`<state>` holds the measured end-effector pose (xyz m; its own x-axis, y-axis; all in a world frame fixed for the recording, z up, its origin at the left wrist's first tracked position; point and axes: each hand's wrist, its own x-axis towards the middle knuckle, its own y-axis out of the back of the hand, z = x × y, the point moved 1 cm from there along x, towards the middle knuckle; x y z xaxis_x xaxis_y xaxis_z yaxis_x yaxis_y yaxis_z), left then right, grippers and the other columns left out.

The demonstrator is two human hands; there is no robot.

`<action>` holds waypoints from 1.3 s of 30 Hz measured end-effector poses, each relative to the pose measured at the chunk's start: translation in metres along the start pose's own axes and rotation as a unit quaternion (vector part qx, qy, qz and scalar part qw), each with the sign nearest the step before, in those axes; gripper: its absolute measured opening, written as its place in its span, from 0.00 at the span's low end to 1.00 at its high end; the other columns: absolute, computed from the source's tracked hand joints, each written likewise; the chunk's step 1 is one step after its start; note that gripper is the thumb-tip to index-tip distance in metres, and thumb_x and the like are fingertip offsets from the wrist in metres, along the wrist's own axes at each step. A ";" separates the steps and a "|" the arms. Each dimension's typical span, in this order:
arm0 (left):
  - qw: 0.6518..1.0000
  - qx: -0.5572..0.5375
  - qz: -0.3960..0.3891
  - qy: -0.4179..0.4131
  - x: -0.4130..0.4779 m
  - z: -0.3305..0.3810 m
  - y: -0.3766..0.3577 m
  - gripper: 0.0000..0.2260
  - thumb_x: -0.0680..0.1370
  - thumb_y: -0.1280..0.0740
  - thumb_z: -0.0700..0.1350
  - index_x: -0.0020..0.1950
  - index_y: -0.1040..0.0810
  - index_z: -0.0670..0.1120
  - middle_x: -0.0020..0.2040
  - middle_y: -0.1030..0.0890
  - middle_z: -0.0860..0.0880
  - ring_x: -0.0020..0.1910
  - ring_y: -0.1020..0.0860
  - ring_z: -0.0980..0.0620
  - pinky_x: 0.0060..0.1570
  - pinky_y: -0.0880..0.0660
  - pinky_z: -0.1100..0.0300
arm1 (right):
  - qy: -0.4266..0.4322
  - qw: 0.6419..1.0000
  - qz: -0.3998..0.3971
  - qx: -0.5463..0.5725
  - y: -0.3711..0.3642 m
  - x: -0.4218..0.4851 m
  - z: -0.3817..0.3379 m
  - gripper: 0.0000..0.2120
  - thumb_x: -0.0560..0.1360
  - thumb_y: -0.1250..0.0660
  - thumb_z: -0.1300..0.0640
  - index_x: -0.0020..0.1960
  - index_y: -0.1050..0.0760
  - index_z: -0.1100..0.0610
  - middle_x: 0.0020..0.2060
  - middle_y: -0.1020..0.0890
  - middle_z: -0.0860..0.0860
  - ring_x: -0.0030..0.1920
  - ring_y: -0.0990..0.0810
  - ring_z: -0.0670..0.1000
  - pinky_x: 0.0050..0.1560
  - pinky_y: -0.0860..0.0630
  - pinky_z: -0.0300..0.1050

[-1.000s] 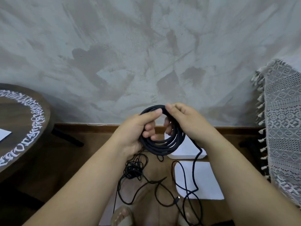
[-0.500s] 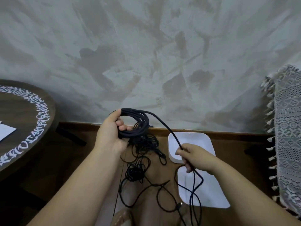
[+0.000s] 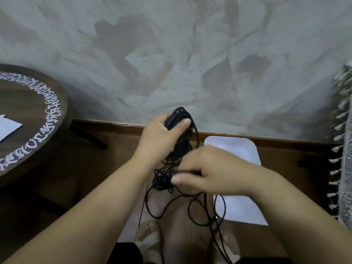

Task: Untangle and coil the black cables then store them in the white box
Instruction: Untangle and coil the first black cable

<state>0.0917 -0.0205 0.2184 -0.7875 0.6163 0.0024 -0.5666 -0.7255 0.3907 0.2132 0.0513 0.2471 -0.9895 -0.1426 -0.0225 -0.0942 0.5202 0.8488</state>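
My left hand (image 3: 159, 135) grips a coil of black cable (image 3: 180, 116), held upright in front of the wall. From the coil a tangle of thin black cable (image 3: 162, 180) hangs down, with loose loops trailing over the floor near my feet. My right hand (image 3: 205, 168) is just below and right of the coil, pinching a strand of the cable between thumb and fingers. The white box (image 3: 236, 147) lies on the floor behind my right hand, against the baseboard. Its white lid (image 3: 242, 210) lies flat in front of it, partly hidden by my right forearm.
A round dark wooden table (image 3: 28, 115) with white lettering and a white paper (image 3: 7, 127) stands at the left. A fringed lace cloth (image 3: 344, 149) hangs at the right edge. My sandalled feet (image 3: 150, 237) are on the wooden floor below the cables. A grey plastered wall fills the back.
My left hand turned the coil more upright and moved it right. My right hand rose from beside the white box toward the coil, carrying a strand of cable.
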 end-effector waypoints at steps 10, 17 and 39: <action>0.912 -0.287 -0.271 0.112 -0.025 0.019 -0.028 0.23 0.67 0.38 0.65 0.29 0.24 0.46 0.19 0.36 0.52 0.17 0.38 0.55 0.26 0.40 0.61 | -0.149 0.904 0.351 0.194 0.014 -0.018 0.032 0.13 0.61 0.21 0.51 0.34 0.26 0.51 0.26 0.24 0.43 0.31 0.27 0.42 0.35 0.30 0.34; 0.869 -0.340 -0.334 0.135 -0.013 0.020 -0.004 0.11 0.63 0.22 0.46 0.31 0.23 0.45 0.17 0.38 0.54 0.14 0.40 0.60 0.21 0.37 0.66 | -0.126 0.895 0.406 0.132 0.017 -0.015 0.037 0.14 0.65 0.23 0.48 0.39 0.30 0.42 0.41 0.25 0.38 0.41 0.24 0.40 0.43 0.29 0.31; 0.824 -0.464 -0.243 0.216 -0.017 0.024 -0.007 0.10 0.70 0.36 0.45 0.32 0.35 0.44 0.14 0.41 0.54 0.11 0.41 0.59 0.18 0.37 0.69 | -0.271 0.765 0.329 0.484 -0.017 0.008 0.036 0.21 0.78 0.42 0.43 0.47 0.24 0.61 0.26 0.28 0.48 0.24 0.29 0.47 0.29 0.31 0.41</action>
<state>0.1143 -0.0188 0.2377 -0.3124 0.8818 -0.3533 -0.6247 -0.4708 -0.6230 0.2031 0.0717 0.2134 -0.7336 0.6505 -0.1967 0.6651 0.7467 -0.0111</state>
